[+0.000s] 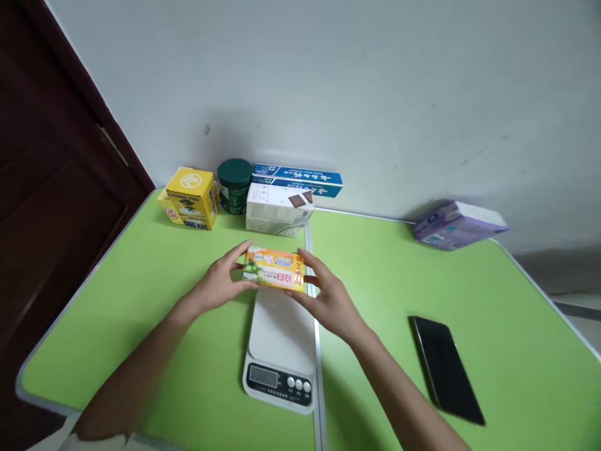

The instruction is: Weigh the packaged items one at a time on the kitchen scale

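"Scale [282, 338] nearest, its button panel toward the near edge of the table [370, 269]; black phone [446, 369] toward the right edge. Where is the packet?"

"Orange-and-yellow packet [273, 269], beyond the panel, apparently raised over the plate's far end. Left hand [218, 285], partly closed, grips one end between thumb and fingers; right hand [331, 297], similarly curled, grips the other."

"How is such a hold best kept?"

"Level, in my judgement: equal, light pressure at both ends, so the wrapper does not crease, and fingers clear of the plate."

"And farther?"

"Far edge, from its left corner: yellow box [190, 197], green jar [235, 186], white box [277, 213] before blue cartons [300, 175]; toward the right corner, purple pack [451, 224]."
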`<state>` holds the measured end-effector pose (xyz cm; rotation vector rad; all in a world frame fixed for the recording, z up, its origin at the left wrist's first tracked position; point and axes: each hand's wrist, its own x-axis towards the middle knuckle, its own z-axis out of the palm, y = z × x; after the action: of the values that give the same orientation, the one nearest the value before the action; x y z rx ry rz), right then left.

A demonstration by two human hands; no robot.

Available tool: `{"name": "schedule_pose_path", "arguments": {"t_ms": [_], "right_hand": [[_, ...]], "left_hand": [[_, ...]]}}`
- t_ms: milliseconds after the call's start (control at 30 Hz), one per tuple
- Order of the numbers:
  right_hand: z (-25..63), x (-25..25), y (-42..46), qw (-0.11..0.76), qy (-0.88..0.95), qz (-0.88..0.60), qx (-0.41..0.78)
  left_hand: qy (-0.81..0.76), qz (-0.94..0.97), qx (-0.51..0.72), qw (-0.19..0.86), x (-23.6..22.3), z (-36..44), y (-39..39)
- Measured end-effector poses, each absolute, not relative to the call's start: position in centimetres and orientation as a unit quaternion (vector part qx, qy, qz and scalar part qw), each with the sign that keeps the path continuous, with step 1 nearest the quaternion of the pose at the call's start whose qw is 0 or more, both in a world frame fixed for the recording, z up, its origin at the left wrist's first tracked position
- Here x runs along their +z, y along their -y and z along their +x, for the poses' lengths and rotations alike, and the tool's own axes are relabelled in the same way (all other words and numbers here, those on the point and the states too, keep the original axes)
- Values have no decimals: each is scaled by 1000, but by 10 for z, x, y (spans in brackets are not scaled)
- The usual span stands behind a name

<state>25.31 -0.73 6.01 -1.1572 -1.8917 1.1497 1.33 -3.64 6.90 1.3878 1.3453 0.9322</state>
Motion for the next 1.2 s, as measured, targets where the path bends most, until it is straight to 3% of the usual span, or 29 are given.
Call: {"name": "schedule_pose_path", "arguments": {"t_ms": [400, 733, 967, 1100, 1200], "right_hand": [[213, 7, -88, 357, 692, -421, 465], [206, -14, -96, 430, 669, -436, 421], [214, 0, -89, 403, 676, -436, 436], [266, 18, -57, 371, 678, -446, 452], [326, 25, -32, 354, 653, -464, 483]], "left_hand": [[-535, 521, 461, 480, 10, 3, -57], [-599, 531, 516, 304, -22, 26, -63], [-623, 570, 503, 182, 3, 35, -52], [-585, 641, 482, 118, 31, 64, -28], [-500, 743, 424, 133, 39, 101, -19]]}}
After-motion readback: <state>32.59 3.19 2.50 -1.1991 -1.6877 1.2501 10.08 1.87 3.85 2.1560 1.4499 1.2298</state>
